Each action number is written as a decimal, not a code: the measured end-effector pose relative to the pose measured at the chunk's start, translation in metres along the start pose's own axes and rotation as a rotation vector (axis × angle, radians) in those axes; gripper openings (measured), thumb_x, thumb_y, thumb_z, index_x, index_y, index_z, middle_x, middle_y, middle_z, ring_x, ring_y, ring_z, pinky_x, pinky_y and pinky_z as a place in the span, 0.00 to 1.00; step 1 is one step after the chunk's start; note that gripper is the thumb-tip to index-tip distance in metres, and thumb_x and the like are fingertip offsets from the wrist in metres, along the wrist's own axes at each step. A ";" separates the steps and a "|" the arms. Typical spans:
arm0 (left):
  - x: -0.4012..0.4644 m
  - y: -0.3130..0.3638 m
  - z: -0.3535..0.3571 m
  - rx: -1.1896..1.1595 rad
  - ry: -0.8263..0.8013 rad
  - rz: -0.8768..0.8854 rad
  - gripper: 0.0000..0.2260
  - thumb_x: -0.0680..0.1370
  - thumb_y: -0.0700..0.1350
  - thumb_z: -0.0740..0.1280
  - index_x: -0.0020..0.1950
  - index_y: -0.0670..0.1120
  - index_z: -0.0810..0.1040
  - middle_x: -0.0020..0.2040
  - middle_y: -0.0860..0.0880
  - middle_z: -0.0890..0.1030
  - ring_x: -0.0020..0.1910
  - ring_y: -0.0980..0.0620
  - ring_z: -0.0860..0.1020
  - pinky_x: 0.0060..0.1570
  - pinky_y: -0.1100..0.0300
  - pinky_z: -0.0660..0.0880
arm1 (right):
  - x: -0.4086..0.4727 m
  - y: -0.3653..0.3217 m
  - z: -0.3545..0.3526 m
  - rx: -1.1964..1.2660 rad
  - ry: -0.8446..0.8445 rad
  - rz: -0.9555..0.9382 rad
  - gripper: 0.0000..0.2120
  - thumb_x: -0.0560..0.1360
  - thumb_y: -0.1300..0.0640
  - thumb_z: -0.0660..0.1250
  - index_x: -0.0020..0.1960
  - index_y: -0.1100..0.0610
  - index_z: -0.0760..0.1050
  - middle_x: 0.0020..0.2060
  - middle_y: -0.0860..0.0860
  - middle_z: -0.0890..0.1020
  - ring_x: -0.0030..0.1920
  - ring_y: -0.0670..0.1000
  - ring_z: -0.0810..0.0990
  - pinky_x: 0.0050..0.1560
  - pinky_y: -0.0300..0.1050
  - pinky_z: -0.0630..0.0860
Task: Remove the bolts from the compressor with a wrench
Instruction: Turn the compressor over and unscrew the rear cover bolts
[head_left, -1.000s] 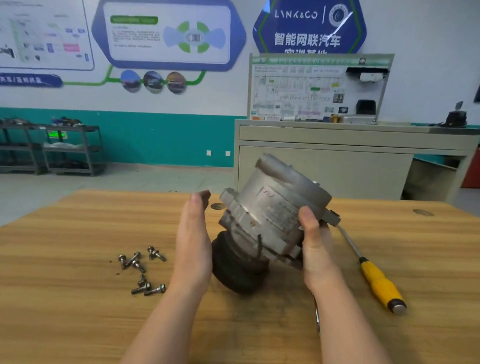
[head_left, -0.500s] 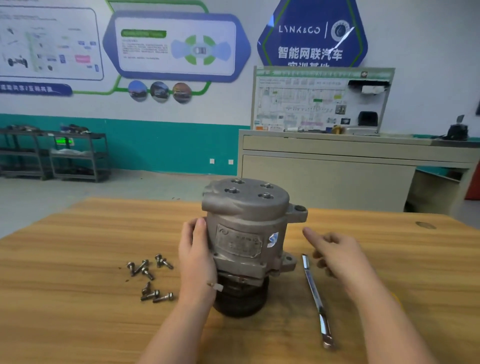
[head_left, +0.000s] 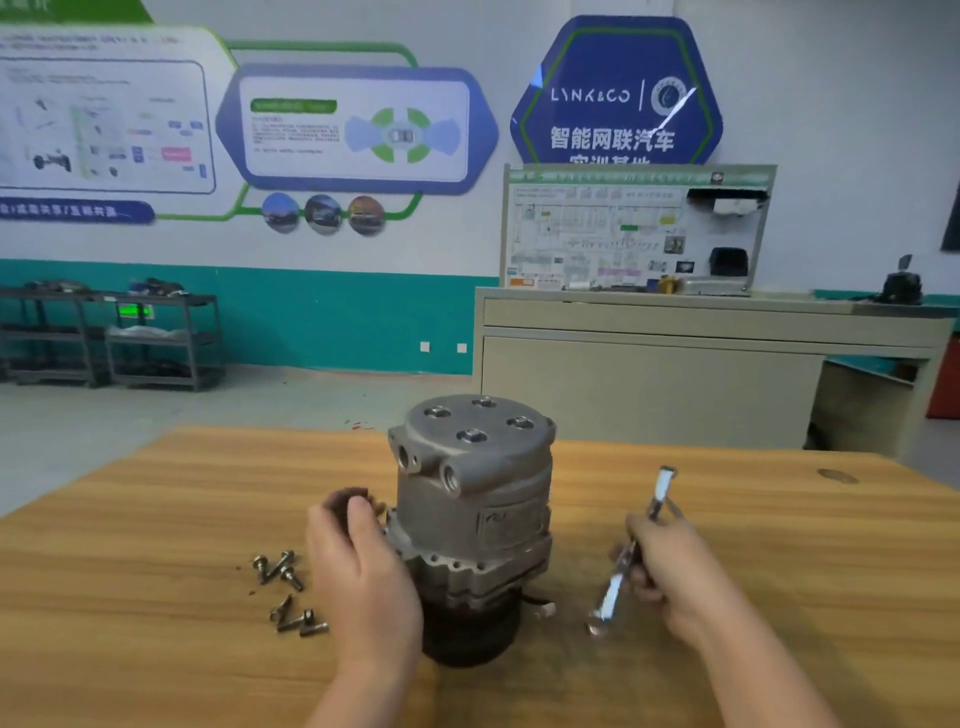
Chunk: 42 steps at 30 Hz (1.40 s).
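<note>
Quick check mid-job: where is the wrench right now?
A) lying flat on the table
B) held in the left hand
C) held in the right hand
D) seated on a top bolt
C: the right hand grips the wrench beside the compressor, clear of its top.
</note>
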<state>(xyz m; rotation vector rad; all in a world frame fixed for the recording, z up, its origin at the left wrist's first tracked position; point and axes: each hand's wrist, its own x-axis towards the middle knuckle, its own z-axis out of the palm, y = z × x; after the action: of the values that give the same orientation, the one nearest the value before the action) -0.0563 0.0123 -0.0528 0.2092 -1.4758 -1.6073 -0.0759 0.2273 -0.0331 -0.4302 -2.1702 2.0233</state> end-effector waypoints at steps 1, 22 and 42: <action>0.002 0.009 -0.003 -0.013 -0.023 0.050 0.16 0.78 0.59 0.55 0.54 0.48 0.72 0.50 0.55 0.73 0.51 0.56 0.72 0.52 0.67 0.67 | -0.007 -0.012 -0.005 0.238 -0.004 -0.056 0.12 0.82 0.60 0.56 0.40 0.60 0.66 0.26 0.58 0.79 0.19 0.47 0.67 0.18 0.34 0.60; 0.013 0.082 0.017 0.790 -0.698 0.326 0.42 0.71 0.69 0.64 0.78 0.47 0.60 0.76 0.48 0.62 0.77 0.46 0.55 0.75 0.48 0.61 | -0.085 -0.090 0.032 0.645 0.010 -0.510 0.07 0.81 0.58 0.60 0.46 0.60 0.66 0.31 0.59 0.80 0.29 0.56 0.84 0.28 0.42 0.79; 0.043 0.081 0.012 0.656 -0.904 0.277 0.40 0.70 0.65 0.70 0.76 0.48 0.65 0.75 0.52 0.65 0.72 0.51 0.64 0.69 0.55 0.64 | -0.082 -0.113 0.015 -1.146 -0.114 -0.617 0.18 0.81 0.40 0.52 0.40 0.48 0.72 0.35 0.46 0.77 0.40 0.48 0.76 0.42 0.46 0.74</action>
<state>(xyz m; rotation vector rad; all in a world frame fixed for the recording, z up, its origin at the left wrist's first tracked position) -0.0487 0.0015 0.0388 -0.4056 -2.5652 -0.9516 -0.0153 0.1827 0.0851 0.2637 -2.8298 0.3962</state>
